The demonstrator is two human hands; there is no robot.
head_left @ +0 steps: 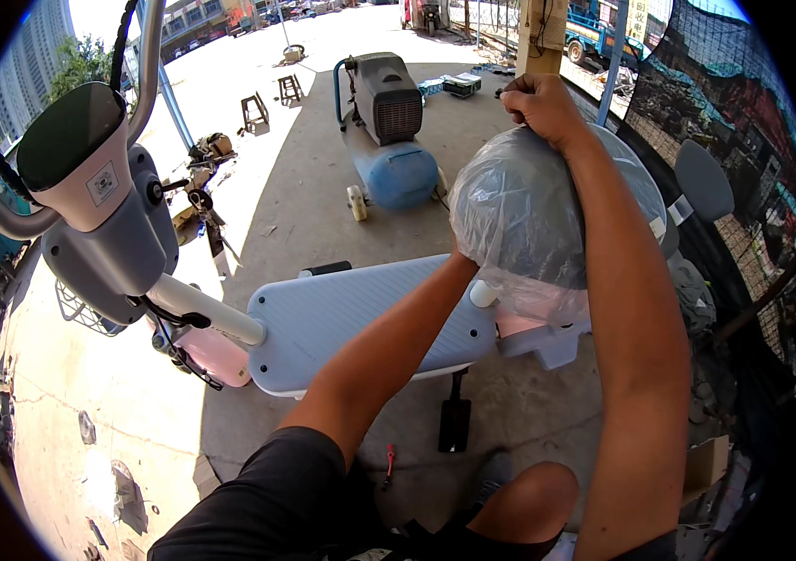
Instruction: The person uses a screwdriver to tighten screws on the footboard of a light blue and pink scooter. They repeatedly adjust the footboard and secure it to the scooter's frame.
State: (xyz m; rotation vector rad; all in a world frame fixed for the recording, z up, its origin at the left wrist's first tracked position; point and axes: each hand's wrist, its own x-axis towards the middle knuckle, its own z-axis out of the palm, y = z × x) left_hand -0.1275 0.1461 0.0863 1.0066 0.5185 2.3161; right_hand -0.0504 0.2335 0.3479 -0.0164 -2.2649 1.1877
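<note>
A pale scooter stands crosswise in front of me, its handlebar column [108, 224] at the left and its ribbed light-grey footboard [361, 313] in the middle. At the right is its saddle [520, 210], loosely wrapped in clear plastic film. My right hand [545, 108] is above the saddle's far edge, fingers curled closed; a small dark bit shows at the fingertips, too small to name. My left forearm crosses the footboard. Only the wrist end of my left hand [463, 266] shows at the saddle's near left side; the wrapped saddle hides its fingers.
Beyond the footboard stands an air compressor with a blue tank [403, 175]. Two small stools [254, 110] are farther back. A red-handled tool [390, 460] lies on the floor near my leg. A grey pad [705, 179] rises right of the saddle, near mesh fencing [744, 112]. A pedal [454, 425] juts below the footboard.
</note>
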